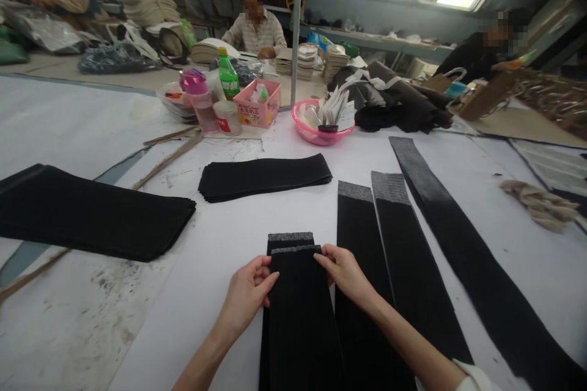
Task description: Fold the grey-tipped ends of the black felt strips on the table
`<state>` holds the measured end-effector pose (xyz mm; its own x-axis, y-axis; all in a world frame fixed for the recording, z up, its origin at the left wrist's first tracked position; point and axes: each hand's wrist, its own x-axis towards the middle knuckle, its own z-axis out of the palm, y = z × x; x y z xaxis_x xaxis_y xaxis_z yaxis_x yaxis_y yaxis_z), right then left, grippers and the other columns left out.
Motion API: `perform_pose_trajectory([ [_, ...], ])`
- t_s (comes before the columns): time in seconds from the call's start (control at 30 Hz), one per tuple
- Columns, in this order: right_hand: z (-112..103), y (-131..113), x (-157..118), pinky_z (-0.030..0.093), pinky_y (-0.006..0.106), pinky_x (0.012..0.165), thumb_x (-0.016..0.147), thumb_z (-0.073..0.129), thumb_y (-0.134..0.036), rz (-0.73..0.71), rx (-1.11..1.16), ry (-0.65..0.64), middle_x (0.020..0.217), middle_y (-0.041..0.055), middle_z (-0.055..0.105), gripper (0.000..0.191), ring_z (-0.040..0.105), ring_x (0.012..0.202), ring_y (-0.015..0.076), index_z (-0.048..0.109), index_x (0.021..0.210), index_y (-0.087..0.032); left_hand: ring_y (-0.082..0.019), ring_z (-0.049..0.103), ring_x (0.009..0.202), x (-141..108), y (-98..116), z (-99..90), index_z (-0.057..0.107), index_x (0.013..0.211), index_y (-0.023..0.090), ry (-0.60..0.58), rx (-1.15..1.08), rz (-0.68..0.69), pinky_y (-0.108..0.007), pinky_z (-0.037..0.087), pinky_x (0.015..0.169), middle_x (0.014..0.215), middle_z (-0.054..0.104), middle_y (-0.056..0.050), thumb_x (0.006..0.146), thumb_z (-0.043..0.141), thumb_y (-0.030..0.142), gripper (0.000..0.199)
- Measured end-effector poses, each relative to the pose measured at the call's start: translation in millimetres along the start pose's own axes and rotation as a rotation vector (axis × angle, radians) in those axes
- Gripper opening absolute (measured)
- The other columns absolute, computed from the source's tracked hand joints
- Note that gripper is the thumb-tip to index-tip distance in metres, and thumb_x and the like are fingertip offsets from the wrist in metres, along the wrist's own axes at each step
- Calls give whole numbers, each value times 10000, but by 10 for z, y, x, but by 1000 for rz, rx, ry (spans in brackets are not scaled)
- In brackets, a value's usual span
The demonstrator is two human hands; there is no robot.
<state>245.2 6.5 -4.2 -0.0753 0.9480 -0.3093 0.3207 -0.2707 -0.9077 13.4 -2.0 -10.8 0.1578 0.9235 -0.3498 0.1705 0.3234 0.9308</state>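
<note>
A black fabric strip [300, 317] with a thin grey top edge is pinched at its upper left side by my left hand [250, 293]. My right hand [343, 269] pinches the same strip near its upper right corner. Beneath it lies another black piece [290, 237], whose grey end shows beyond the held one. To the right, black strips with grey ends [362, 244] [408, 244] lie side by side, and a longer dark strip [458, 226] slants farther right.
A stack of black pieces [261, 176] lies ahead, a larger stack [87, 211] at left. Farther back are a pink basket [323, 134], a pink box [259, 104], a green bottle [228, 76] and dark cloth [389, 98]. People sit beyond. A beige cloth [539, 203] lies at right.
</note>
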Motion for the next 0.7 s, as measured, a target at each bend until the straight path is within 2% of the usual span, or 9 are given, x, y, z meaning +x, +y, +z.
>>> perform_pose_trajectory([
  [0.1,-37,12,72,368,178,375,873,533,-382,50,-56,-30,482,-63,476,303,530,407,119,424,651,-207,-92,523,380,91,-5,-58,528,1050,159,-1,57,-18,-196,416,365,629,586,48,761,643,452,427],
  [0.23,-60,-18,159,401,175,393,878,530,-395,118,-128,-69,468,-45,537,286,601,441,148,467,675,-203,-102,526,372,189,10,-108,522,1015,165,6,137,-46,-200,426,364,592,599,48,776,614,472,399],
  [0.43,-77,-52,274,404,168,454,864,571,-359,95,-300,-43,576,-39,633,265,592,409,100,528,665,-189,-103,499,323,261,48,-101,517,958,175,29,240,-86,-179,364,337,483,557,67,811,546,491,350],
  [0.7,-69,-47,337,397,164,469,867,569,-326,178,-277,-50,575,-56,661,200,601,402,92,538,718,-197,-109,493,311,291,87,-69,524,829,198,69,330,-98,-181,352,310,477,568,60,815,519,516,319],
])
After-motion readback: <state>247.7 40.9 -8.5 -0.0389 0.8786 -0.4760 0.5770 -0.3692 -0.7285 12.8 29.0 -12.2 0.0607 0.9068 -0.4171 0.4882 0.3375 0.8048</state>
